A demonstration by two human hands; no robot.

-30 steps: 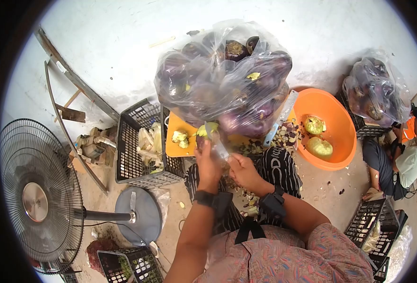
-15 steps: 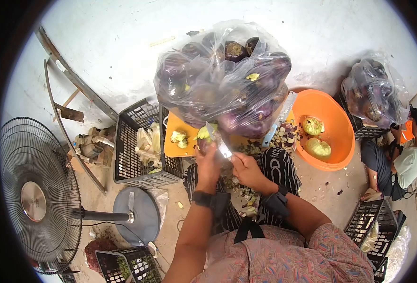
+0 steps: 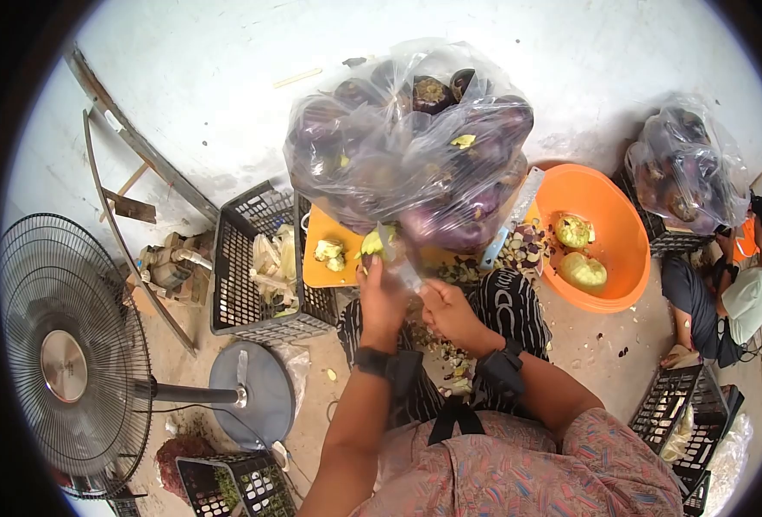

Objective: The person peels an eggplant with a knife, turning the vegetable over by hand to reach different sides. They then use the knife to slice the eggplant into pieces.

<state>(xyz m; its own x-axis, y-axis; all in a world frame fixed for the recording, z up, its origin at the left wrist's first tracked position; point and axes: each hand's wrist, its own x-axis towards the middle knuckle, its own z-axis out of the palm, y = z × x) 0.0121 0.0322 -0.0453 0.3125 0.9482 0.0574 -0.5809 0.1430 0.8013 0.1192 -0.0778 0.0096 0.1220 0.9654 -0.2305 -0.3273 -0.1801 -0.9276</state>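
My left hand (image 3: 382,302) is wrapped round an eggplant (image 3: 372,245) whose pale green flesh shows at the top. My right hand (image 3: 452,315) grips a knife (image 3: 401,265), its slightly blurred blade against the eggplant; the handle is hidden in my fingers. Just beyond my hands is an orange board (image 3: 319,226) with pale peeled pieces (image 3: 329,253) at its left. A clear bag full of purple eggplants (image 3: 407,146) rises behind. Right of it lies a second knife (image 3: 493,246) with a light blue handle, beside peel scraps (image 3: 523,246).
An orange basin (image 3: 622,258) at the right holds two peeled eggplants (image 3: 583,270). A black crate (image 3: 234,284) and a fan (image 3: 64,366) stand at the left. Another bag of eggplants (image 3: 687,177), a seated person (image 3: 747,297) and more crates (image 3: 670,401) are at far right.
The knife blade has shifted slightly and its tilt has changed against the eggplant. Both hands keep their hold in nearly the same place. The view has moved very slightly.
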